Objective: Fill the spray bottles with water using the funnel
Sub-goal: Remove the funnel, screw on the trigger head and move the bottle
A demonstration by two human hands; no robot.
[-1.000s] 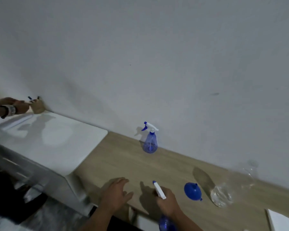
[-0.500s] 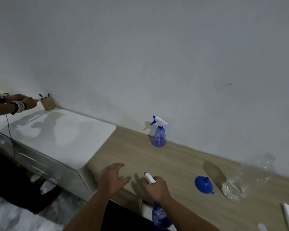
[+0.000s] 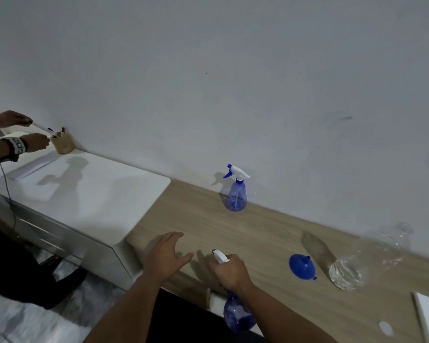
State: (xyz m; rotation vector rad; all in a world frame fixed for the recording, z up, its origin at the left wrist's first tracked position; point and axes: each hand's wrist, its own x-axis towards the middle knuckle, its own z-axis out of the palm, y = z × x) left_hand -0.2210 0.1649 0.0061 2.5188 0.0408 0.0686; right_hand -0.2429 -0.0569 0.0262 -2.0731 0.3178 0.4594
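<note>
Head view: a wood-grain bench (image 3: 270, 233) runs along a plain grey wall (image 3: 233, 82). Near its front edge, the right hand (image 3: 229, 271) clasps a blue spray bottle (image 3: 238, 315) by its sprayer; the left hand (image 3: 166, 253) hovers spread, empty. A second spray bottle (image 3: 236, 194) stands at the back edge; a blue funnel (image 3: 302, 266) lies beside a clear water bottle (image 3: 362, 261).

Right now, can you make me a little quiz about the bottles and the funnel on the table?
1. True or false: the blue funnel sits in a bottle's neck.
2. Which hand grips the near spray bottle? A) left hand B) right hand C) neither
3. Fill in: the far spray bottle stands upright next to the ____.

Key:
1. False; it lies on the wooden table.
2. B.
3. Wall.
</note>
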